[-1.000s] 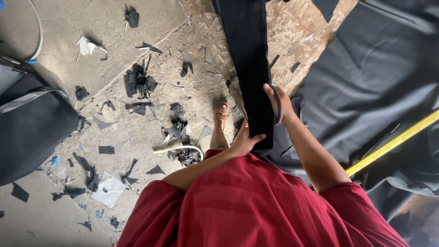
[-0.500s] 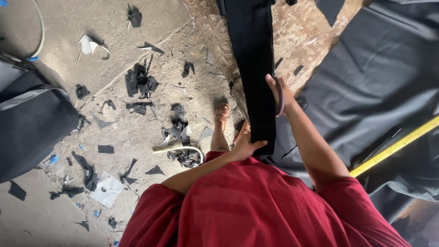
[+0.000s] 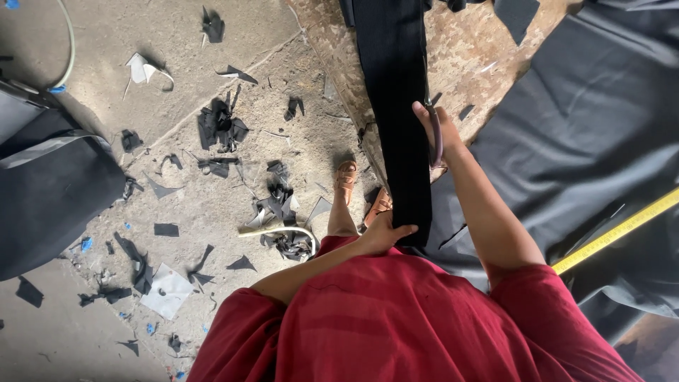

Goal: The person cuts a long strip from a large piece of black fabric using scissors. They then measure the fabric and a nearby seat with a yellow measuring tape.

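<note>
A: Starting far left, a dark bundle (image 3: 49, 184) lies on the concrete floor (image 3: 106, 42), with black fabric scraps (image 3: 219, 127) scattered beside it.

B: Centre now: the left hand (image 3: 385, 233) grasps the near end of the long black fabric strip (image 3: 396, 106), thumb across its lower edge.

A: And that strip runs straight up the worn tabletop (image 3: 467, 56). The right hand (image 3: 435, 131) grips scissors (image 3: 436, 134) at the strip's right edge, fingers through the handles.

B: Further right, grey cloth (image 3: 587, 120) is spread over the table, with a yellow measuring tape (image 3: 615, 233) lying across it.
</note>
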